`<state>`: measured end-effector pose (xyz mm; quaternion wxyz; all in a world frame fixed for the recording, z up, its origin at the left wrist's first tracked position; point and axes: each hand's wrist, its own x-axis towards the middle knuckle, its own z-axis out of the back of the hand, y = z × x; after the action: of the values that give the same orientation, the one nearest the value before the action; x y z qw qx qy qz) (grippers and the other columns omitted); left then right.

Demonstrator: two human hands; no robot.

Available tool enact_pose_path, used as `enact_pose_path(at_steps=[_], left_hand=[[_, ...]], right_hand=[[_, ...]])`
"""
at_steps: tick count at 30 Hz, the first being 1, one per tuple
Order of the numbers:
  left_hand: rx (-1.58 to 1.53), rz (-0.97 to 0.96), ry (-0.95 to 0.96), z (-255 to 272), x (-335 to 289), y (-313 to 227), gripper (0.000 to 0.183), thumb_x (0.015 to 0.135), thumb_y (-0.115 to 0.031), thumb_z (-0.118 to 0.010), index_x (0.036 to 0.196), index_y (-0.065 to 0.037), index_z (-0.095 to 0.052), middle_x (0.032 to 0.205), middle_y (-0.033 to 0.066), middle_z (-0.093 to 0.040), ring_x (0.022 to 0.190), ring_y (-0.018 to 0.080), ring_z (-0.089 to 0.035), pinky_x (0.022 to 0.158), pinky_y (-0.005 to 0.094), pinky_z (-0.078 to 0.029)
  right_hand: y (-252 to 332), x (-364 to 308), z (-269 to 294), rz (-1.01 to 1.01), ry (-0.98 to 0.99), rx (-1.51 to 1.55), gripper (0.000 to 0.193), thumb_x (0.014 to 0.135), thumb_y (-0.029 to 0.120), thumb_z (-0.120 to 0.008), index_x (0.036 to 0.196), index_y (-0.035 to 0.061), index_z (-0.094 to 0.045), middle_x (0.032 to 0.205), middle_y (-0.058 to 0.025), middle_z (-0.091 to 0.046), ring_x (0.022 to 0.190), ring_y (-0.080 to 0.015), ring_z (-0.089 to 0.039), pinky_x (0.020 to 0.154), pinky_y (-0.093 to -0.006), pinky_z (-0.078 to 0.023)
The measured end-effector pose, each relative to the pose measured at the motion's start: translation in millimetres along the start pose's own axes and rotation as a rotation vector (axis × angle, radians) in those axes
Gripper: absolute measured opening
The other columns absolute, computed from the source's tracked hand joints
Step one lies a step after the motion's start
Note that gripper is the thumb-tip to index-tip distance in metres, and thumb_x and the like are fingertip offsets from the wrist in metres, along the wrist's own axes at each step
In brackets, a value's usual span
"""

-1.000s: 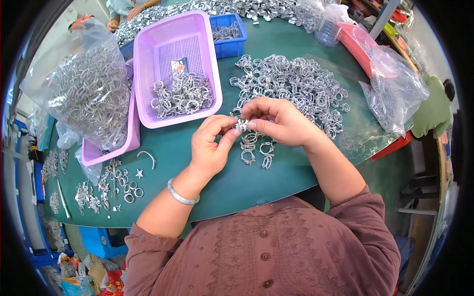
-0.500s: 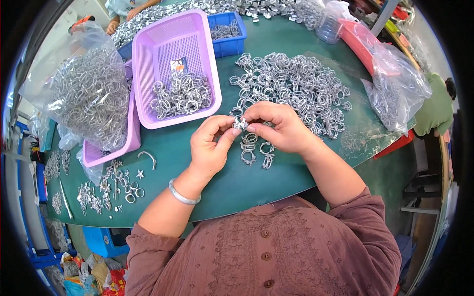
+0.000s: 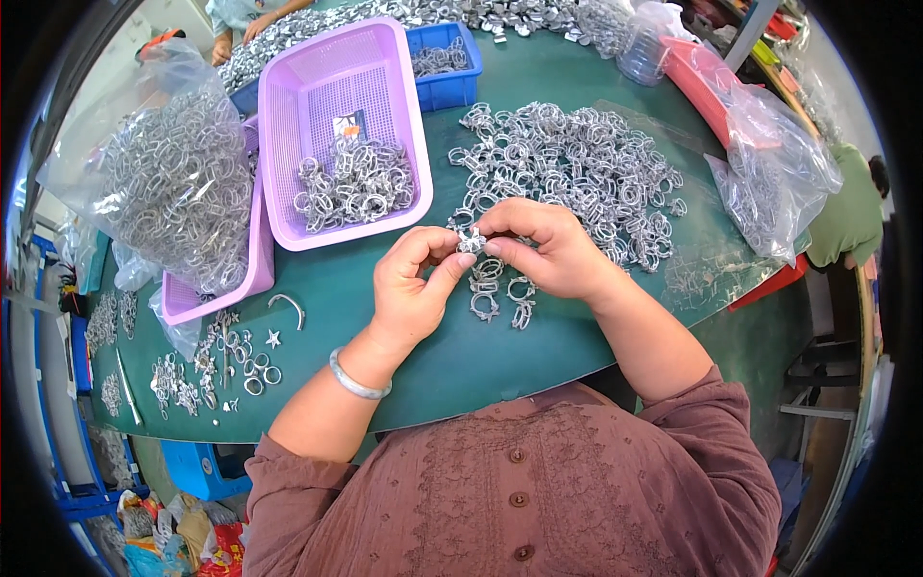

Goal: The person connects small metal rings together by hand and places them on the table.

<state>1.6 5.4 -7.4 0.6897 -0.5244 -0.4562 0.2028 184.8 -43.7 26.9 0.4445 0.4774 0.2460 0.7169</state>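
Observation:
Between both hands, above the table, is a small silver ring (image 3: 470, 241) with a knobbly, star-like top; its band is mostly hidden by fingers. My left hand (image 3: 415, 279) pinches it from the left between thumb and forefinger. From the right, my right hand (image 3: 538, 245) grips it the same way, fingertips close to the left ones. A few linked-looking silver rings (image 3: 486, 288) lie on the green table just under the hands. Beyond the right hand spreads a large heap of silver rings (image 3: 577, 163).
A purple mesh basket (image 3: 419, 154) holding more rings stands left of the heap, with a blue bin (image 3: 461, 88) behind. Farther left is a full clear plastic bag (image 3: 173, 183). Loose parts (image 3: 183, 385) lie near left; a pink tray (image 3: 694, 82) sits far right. Another person's hand (image 3: 258, 26) shows at the back.
Both hands stay in nearly the same place with the ring between them. The ring and fingertips have shifted very slightly to the right.

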Motion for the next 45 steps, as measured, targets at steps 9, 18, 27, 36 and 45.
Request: enact_pose_path(at_steps=[9,18,27,36,45], left_hand=[[0.009,-0.022,-0.027,0.6,0.8,2.3,0.017,0.077,0.005,-0.064,0.092,0.002,-0.057,0.087,0.0057,-0.056,0.074,0.0092,-0.057,0.065,0.0205,-0.048],[-0.055,0.0,-0.013,-4.9,1.3,-6.4,0.03,0.079,0.008,-0.061,0.107,0.0,-0.054,0.097,0.004,-0.055,0.08,0.0093,-0.054,0.073,0.0215,-0.046],[0.106,-0.055,-0.01,-2.5,1.9,-2.1,0.029,0.075,0.002,-0.067,0.102,0.001,-0.057,0.088,0.0053,-0.055,0.072,0.0094,-0.055,0.064,0.0215,-0.047],[0.077,-0.069,-0.043,-4.4,2.2,-2.2,0.028,0.075,0.005,-0.066,0.102,0.001,-0.058,0.09,0.0057,-0.056,0.071,0.0093,-0.055,0.062,0.0209,-0.046],[0.124,-0.097,-0.041,-1.4,2.3,-0.7,0.032,0.076,0.006,-0.064,0.107,0.0,-0.058,0.091,0.0058,-0.056,0.072,0.0095,-0.054,0.063,0.0211,-0.046]], right_hand=[[1.4,-0.3,-1.8,-0.049,-0.002,0.077,0.014,0.078,0.002,-0.063,0.092,0.0016,-0.061,0.084,-0.0074,-0.062,0.074,-0.0166,-0.061,0.064,-0.0268,-0.048],[-5.8,0.8,-2.0,0.176,-0.096,-0.068,0.014,0.074,-0.001,-0.065,0.087,0.0018,-0.06,0.094,-0.0104,-0.061,0.078,-0.0218,-0.062,0.066,-0.0283,-0.049],[-3.2,-3.7,-6.3,-0.004,-0.058,0.025,0.029,0.073,0.0,-0.066,0.1,0.0033,-0.056,0.092,-0.0069,-0.061,0.076,-0.0167,-0.061,0.064,-0.0273,-0.049],[-4.5,-5.3,-5.1,0.029,-0.102,0.065,0.039,0.072,-0.001,-0.067,0.109,0.0017,-0.053,0.095,-0.0079,-0.061,0.078,-0.0149,-0.061,0.069,-0.0265,-0.05],[-5.9,-5.0,-4.5,0.057,-0.111,0.113,0.044,0.072,-0.005,-0.065,0.114,0.0005,-0.052,0.098,-0.0098,-0.061,0.081,-0.0152,-0.061,0.073,-0.0269,-0.051]])
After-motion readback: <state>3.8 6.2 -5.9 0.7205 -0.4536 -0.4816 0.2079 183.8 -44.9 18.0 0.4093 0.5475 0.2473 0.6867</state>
